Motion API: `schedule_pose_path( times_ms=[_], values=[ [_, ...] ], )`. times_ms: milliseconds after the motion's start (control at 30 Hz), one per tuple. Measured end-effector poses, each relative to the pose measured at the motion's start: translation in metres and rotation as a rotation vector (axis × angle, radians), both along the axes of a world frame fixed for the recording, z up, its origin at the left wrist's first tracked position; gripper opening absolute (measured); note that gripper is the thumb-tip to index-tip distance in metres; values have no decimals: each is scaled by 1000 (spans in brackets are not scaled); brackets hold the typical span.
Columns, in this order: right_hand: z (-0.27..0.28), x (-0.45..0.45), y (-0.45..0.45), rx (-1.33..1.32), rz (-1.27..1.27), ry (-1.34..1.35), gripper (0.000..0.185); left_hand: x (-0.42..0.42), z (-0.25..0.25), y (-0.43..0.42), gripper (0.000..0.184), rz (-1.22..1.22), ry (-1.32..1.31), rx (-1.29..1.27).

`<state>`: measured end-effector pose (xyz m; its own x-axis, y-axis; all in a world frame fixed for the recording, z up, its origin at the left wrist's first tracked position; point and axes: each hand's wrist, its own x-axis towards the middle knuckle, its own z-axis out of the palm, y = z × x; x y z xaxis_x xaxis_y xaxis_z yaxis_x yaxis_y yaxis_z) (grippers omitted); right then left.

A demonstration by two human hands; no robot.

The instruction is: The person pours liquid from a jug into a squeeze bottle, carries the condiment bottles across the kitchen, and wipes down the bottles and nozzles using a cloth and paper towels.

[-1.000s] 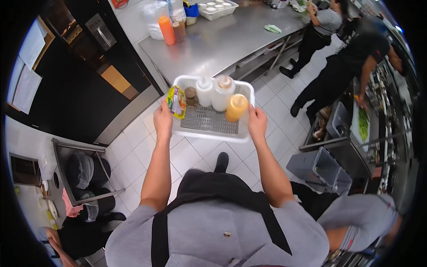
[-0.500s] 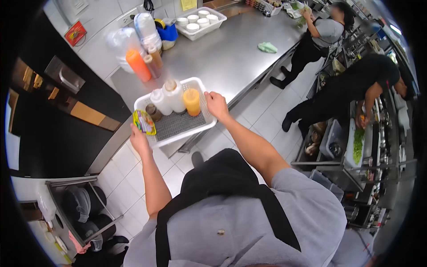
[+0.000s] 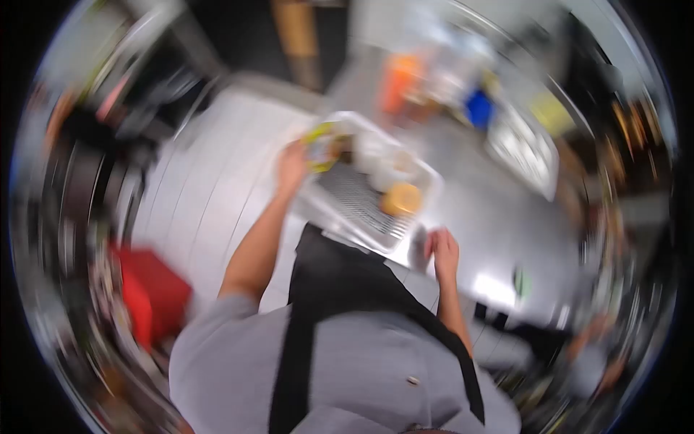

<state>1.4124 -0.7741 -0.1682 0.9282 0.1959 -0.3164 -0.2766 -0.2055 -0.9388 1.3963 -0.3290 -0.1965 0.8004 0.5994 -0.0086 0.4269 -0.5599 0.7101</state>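
Note:
A white perforated basket (image 3: 323, 200) rests at least partly on the steel counter, tilted in view. My left hand (image 3: 291, 170) is closed at its left end, beside a yellow-green packet (image 3: 319, 147). Inside the basket are a small dark jar (image 3: 343, 147), two whitish squeeze bottles (image 3: 370, 150) and a yellow-orange squeeze bottle (image 3: 402, 200). My right hand (image 3: 442, 249) is off the basket, just beyond its near right corner, over the counter edge, with loosely bent fingers and nothing visible in them. Motion blurs the whole view.
On the steel counter (image 3: 481, 217) stand an orange bottle (image 3: 402, 81), clear plastic wrapping, a blue item (image 3: 479, 108) and a white tray (image 3: 522, 148). A green-white cloth (image 3: 521, 283) lies farther right. A red object (image 3: 150, 293) is at left. A blurred person (image 3: 587, 365) shows lower right.
The view has turned sharply. The basket has moved over the counter, and my right hand has let go of its rim. My left hand has stayed at the end with the packet.

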Motion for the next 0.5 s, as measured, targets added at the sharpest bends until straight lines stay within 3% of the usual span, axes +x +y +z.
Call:
schedule_pose_path(
  times_ms=[33,133,167,200,233,300,333,367,400,433,467,500],
  values=[
    [15,-8,19,108,81,87,30,-6,-19,-11,31,31,-156,268],
    [3,-10,26,126,98,102,21,12,0,-40,58,414,-531,-158],
    [-17,10,15,105,6,138,19,18,26,-54,56,521,-620,-397],
    [-8,16,15,198,-15,123,19,28,8,-59,54,696,-691,-270],
    [-16,30,9,166,20,120,19,10,33,-70,52,775,-722,-296],
    [-38,57,-16,166,7,147,23,-33,24,-85,42,745,-586,-285],
    [-18,41,-8,181,-5,235,28,-95,33,-92,39,708,-462,-275],
    [4,28,-5,107,-2,100,35,-123,15,-104,38,738,-439,-295],
    [-73,53,-45,267,-87,234,35,-161,-9,-112,36,776,-423,-310],
    [-88,49,-48,169,-15,196,35,-207,-19,-125,36,895,-412,-400],
    [-101,37,-49,53,103,151,34,-252,-75,-132,34,1026,-477,-345],
    [-116,26,-46,-50,238,107,34,-303,-85,-148,33,1199,-405,-432]
  ],
)
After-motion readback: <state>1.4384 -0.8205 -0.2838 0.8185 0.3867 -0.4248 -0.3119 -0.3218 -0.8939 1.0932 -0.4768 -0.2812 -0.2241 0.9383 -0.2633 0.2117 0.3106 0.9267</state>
